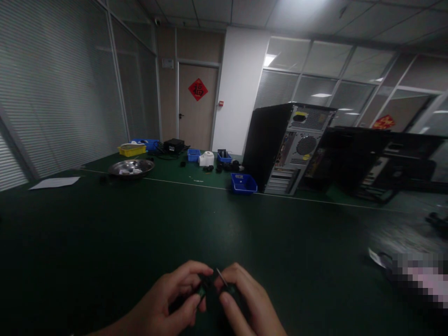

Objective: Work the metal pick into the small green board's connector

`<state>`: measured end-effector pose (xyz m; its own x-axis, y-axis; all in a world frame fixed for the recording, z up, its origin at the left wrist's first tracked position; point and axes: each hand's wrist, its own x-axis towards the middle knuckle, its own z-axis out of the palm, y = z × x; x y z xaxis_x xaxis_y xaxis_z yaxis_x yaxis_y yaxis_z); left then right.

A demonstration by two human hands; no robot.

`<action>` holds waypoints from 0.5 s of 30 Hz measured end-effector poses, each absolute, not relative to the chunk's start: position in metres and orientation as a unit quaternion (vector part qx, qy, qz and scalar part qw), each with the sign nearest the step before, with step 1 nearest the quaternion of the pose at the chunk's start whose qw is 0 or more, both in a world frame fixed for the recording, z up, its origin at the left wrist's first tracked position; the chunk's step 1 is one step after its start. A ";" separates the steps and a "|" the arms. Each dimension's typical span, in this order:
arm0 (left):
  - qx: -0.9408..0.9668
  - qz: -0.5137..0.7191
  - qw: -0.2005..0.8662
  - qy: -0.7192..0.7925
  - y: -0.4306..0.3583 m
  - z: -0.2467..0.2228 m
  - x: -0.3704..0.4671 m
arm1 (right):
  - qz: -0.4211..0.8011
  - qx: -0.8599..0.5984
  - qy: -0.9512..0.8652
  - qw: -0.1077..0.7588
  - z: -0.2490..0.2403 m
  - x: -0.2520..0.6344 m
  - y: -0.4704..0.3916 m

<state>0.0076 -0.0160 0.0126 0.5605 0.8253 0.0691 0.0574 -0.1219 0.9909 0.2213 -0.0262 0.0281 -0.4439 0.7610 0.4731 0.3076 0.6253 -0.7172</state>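
Observation:
Close to the table's near edge, my left hand (177, 291) pinches a small dark piece with a bit of green (201, 291) between thumb and fingers; its kind is too dark to make out. Just to the right, my right hand (250, 298) is closed around a tool with a thin metal shaft (221, 277), which looks like a small screwdriver. The shaft tilts up and to the left, toward the left fingertips. Most of the tool's handle is hidden in the right palm. A narrow gap separates the two hands.
A blue bin (244, 183) stands ahead beside a black computer tower (269, 144). Farther left are a metal bowl (131, 168), a white sheet (55, 183), a yellow tray (132, 150) and a white device (206, 159). Someone's blurred pink clothing (425, 282) shows at right.

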 end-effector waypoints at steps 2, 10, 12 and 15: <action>0.652 0.352 0.584 0.332 -0.015 0.016 0.008 | 0.302 -0.348 -0.794 0.397 0.027 0.223 -0.027; 0.622 0.358 0.587 0.374 -0.010 0.024 0.003 | 0.271 -0.346 -0.808 0.392 0.021 0.223 -0.025; 0.616 0.367 0.582 0.384 -0.009 0.025 0.003 | 0.265 -0.340 -0.808 0.402 0.022 0.222 -0.025; 0.613 0.388 0.565 0.394 -0.008 0.025 0.003 | 0.271 -0.338 -0.810 0.396 0.024 0.220 -0.024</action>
